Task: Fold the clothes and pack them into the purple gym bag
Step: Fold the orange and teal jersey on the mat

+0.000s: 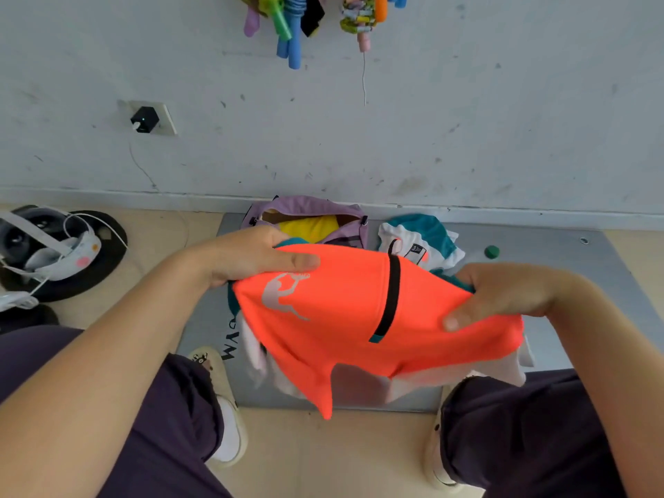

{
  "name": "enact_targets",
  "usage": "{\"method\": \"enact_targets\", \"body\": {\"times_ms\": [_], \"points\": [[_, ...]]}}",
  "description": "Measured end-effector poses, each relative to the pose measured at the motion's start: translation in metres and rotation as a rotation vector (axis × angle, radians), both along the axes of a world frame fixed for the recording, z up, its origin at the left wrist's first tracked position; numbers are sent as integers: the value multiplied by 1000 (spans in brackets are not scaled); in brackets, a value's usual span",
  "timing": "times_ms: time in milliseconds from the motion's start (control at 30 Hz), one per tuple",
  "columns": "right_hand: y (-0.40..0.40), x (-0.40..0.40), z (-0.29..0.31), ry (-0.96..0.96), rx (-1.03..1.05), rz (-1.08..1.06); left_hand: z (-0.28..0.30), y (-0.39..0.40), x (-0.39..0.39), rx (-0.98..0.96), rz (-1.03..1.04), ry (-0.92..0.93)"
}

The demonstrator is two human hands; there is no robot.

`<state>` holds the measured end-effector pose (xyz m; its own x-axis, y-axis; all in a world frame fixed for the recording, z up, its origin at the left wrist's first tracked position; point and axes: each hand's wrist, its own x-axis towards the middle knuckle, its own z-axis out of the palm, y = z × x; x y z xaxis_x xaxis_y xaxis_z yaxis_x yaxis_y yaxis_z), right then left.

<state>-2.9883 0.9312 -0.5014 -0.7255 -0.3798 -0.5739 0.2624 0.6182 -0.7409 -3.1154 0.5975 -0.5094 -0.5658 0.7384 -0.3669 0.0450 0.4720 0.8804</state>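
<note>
I hold a bright orange garment [345, 318] with a silver figure print and a black stripe up in front of me, above a grey mat [560, 274]. My left hand [251, 255] grips its upper left edge, thumb on top. My right hand [503, 294] pinches its right edge. The purple gym bag [305, 206] lies open against the wall behind the garment, with something yellow [310, 228] inside. A white and teal garment [420, 239] lies crumpled on the mat right of the bag. White cloth [253, 350] hangs below the orange garment.
A small green cap [492, 251] sits on the mat at the right. A headset with white straps [46, 246] rests on a black disc at the left. My knees and slippered feet frame the mat's near edge. Colourful items [291, 19] hang on the wall above.
</note>
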Motion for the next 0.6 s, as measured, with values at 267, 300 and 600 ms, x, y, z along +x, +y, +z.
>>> {"method": "enact_targets", "body": {"times_ms": [267, 300, 600], "points": [[-2, -4, -6, -63, -412, -259, 13, -24, -6, -125, -270, -172], [-5, -6, -9, -67, -405, -291, 12, -24, -8, -73, -215, -165], [-8, -58, 20, 494, 17, -702, 15, 13, -46, -26, 296, 416]]}}
